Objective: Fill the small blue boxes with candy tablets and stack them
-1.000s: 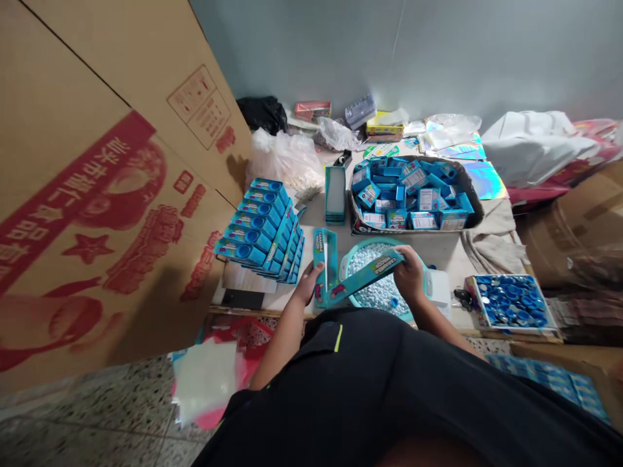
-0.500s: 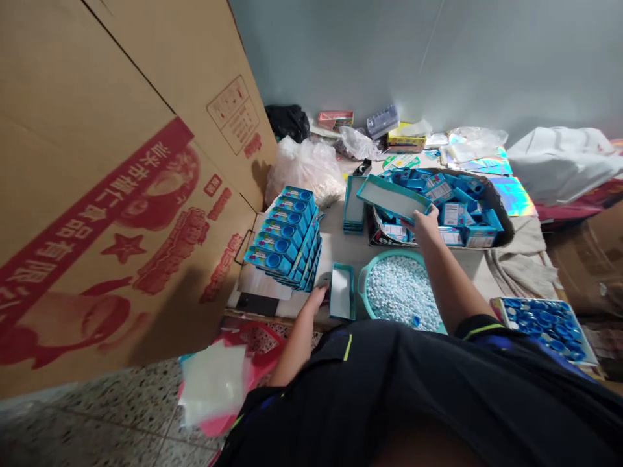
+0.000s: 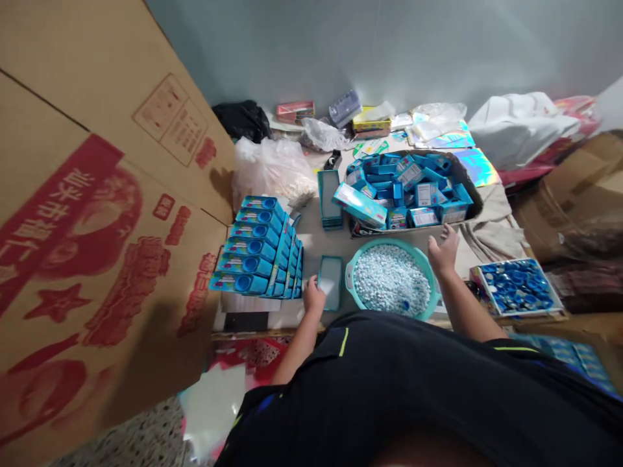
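My right hand [image 3: 444,251] is empty, fingers apart, above the right rim of a turquoise basin [image 3: 349,275] holding small white and pale-blue pellets [image 3: 389,275]. My left hand [image 3: 314,297] has curled fingers at the left edge of a shallow blue tray [image 3: 331,301]. Something pale shows by its fingertips, too unclear to name. A long blue box [image 3: 360,205] lies slanted across the left edge of a black carton [image 3: 479,206] heaped with small blue boxes [image 3: 413,175]. Left of my left hand stands a tiered stack of blue printed boxes [image 3: 257,246] with round openings.
Shallow blue trays [image 3: 331,198] are piled left of the carton. Blue caps [image 3: 518,285] fill a box at the right. A large cardboard box [image 3: 107,259] walls off the left side. A clear plastic bag [image 3: 272,172] and a grey cloth [image 3: 494,233] lie on the table.
My right hand has let go of the long blue box, now resting on the carton's left edge with its printed side showing, and has drawn back toward the basin. The view has shifted right.
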{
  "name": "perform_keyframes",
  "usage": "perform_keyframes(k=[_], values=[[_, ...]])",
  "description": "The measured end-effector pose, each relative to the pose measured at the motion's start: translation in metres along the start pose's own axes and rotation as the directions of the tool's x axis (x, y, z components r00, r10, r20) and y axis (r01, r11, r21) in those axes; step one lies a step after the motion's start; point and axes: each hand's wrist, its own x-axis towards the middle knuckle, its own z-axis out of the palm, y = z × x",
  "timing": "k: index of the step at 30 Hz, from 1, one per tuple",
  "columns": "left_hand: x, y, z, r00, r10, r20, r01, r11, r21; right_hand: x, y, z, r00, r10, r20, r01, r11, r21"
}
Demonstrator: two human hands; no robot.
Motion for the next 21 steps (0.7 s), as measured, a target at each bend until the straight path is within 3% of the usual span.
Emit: perform_keyframes(k=[3,6,8,10,14,18,21], values=[[0.012,0.015,-0.009,0.991,0.129,-0.042,-0.123,0.985,0.123,-0.030,0.038,-0.031,0.996,0.086,-0.003,-0.086,0.996,-0.015],[0.019,0.024,-0.011,0.954,0.277,0.114,-0.295,0.935,0.198,-0.058,0.063,-0.056,0.991,0.133,0.027,-0.132,0.990,-0.050],[0.018,0.024,-0.007,0.921,0.314,0.232,-0.365,0.902,0.228,-0.076,0.074,-0.069,0.988,0.132,0.074,-0.126,0.989,-0.082],[0.017,0.021,-0.003,0.909,0.302,0.288,-0.379,0.886,0.268,-0.092,0.080,-0.079,0.987,0.109,0.116,-0.095,0.988,-0.118],[0.020,0.016,0.002,0.948,0.203,0.245,-0.286,0.882,0.376,-0.121,0.074,-0.086,0.969,-0.015,0.248,0.054,0.987,-0.151],[0.025,0.022,0.003,0.966,0.149,0.210,-0.229,0.869,0.439,-0.142,0.054,-0.077,0.856,-0.182,0.485,0.250,0.965,-0.078],[0.021,0.029,0.006,0.967,0.142,0.213,-0.227,0.861,0.455,-0.151,0.043,-0.066,0.767,-0.238,0.595,0.332,0.942,-0.051]])
